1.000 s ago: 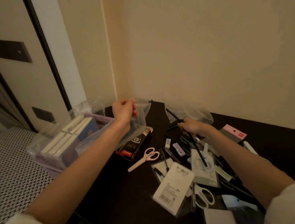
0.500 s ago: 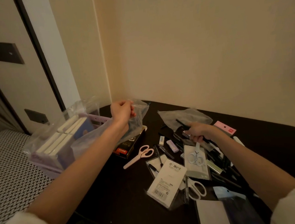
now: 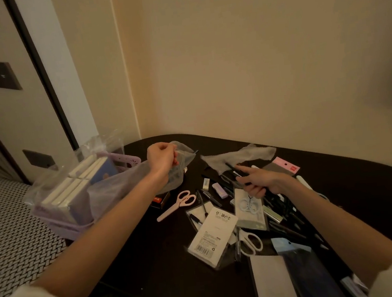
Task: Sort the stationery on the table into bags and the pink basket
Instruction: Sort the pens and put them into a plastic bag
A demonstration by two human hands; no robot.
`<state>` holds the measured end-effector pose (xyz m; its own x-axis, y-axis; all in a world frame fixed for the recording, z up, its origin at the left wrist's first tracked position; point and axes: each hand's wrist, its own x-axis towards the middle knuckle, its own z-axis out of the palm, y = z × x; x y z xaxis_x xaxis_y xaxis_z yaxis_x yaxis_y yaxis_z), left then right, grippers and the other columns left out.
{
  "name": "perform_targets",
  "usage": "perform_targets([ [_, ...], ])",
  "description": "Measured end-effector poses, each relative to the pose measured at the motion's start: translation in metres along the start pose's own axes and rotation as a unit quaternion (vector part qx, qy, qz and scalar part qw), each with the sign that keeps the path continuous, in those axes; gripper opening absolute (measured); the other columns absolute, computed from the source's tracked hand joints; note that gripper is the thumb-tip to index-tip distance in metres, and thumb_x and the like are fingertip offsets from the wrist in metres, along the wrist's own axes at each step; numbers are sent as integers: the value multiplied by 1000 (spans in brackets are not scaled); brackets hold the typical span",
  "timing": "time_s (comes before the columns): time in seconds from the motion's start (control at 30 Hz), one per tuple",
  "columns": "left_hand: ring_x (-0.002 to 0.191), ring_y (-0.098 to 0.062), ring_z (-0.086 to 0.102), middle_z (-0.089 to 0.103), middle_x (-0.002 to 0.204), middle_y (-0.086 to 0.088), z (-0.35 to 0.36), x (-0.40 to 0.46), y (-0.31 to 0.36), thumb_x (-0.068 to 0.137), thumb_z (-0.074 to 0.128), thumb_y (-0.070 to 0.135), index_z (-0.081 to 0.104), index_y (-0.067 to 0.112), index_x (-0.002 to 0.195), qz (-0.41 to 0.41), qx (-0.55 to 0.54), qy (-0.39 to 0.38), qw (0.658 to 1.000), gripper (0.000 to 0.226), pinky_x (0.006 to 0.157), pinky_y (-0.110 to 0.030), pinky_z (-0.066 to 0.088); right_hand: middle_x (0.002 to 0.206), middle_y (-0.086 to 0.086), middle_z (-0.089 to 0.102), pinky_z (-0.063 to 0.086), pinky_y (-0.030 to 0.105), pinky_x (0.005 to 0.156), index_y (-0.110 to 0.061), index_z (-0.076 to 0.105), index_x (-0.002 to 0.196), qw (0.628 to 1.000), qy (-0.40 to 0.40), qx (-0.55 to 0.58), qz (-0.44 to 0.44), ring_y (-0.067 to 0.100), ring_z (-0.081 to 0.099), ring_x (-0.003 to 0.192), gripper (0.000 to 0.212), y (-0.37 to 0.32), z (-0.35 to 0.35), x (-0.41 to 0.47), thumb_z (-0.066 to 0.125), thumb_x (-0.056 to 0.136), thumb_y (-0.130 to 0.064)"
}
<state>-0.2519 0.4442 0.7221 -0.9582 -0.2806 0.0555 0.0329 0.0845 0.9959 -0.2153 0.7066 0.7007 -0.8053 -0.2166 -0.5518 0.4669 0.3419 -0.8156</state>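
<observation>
Pens: our right hand grips them; our left hand pinches a clear bag, basket beside it.

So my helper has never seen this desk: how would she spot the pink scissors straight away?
Start at the pink basket on the dark table's left edge. Just right of it, past a black box, the pink scissors lie alone on bare tabletop. The other loose scissors are white and sit nearer you, in the clutter.

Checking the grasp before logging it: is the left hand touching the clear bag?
Touching. The head view shows the left hand pinching the clear bag at its top edge.
</observation>
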Motion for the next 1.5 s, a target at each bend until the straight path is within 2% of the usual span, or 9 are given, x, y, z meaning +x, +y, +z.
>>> perform_targets([
  [0.2,64,-9,60,64,84,-7,10,0,-15,97,52,11,62,8,106,-25,34,8,999,14,57,-19,50,58,-1,31,21,18,35,-18,39,134,993,109,24,-42,7,27,42,31,15,2,-8,39,103,-17],
  [0.3,65,-11,61,64,83,-8,14,0,-18,97,51,10,60,5,109,-50,17,9,999,16,61,-22,53,56,-1,32,22,19,35,-23,35,140,980,177,31,-80,7,28,40,36,20,-4,-17,36,104,-17],
  [0.43,79,-14,63,64,95,-8,16,0,-21,97,52,15,61,6,112,-19,127,-10,992,19,66,-23,52,54,-1,31,23,20,34,-29,25,148,973,200,35,-108,6,29,37,47,19,-13,-22,34,105,-15],
  [0.53,91,-15,60,63,102,-7,15,1,-18,96,55,18,64,7,108,20,295,-60,953,19,78,-28,48,57,-1,32,23,21,37,-32,23,149,975,194,10,-107,8,30,42,49,16,-14,-18,35,104,-14],
  [0.67,86,-14,56,60,98,-4,27,1,-6,90,64,26,62,11,106,111,457,-50,881,22,73,-27,46,57,-1,32,22,22,39,-34,22,150,980,174,-2,-99,9,27,45,50,16,-12,-9,35,104,-16],
  [0.83,120,-30,46,42,133,-14,81,23,-4,77,78,31,43,16,136,232,503,-164,816,69,99,-43,45,53,-2,32,22,19,37,-34,31,142,986,145,-13,-85,8,27,42,42,24,-17,-10,37,104,-18],
  [0.97,125,-35,39,33,139,-16,126,48,-8,76,80,28,28,22,148,286,510,-280,761,89,99,-50,44,52,-5,31,19,18,33,-17,47,120,985,145,-3,-94,6,24,37,19,30,-30,-14,39,104,-21],
  [1.23,129,-33,38,37,145,-10,179,71,-44,81,70,49,40,21,144,283,573,-338,691,75,104,-50,37,55,-1,29,18,19,34,-7,50,98,973,196,55,-110,9,23,37,20,35,-49,-11,36,104,-20],
  [1.5,98,-27,62,69,104,-7,209,57,-57,92,58,31,70,14,100,352,563,-280,694,23,81,-37,47,51,-2,28,18,18,31,-9,49,88,954,231,137,-135,7,23,32,24,29,-52,-7,35,104,-19],
])
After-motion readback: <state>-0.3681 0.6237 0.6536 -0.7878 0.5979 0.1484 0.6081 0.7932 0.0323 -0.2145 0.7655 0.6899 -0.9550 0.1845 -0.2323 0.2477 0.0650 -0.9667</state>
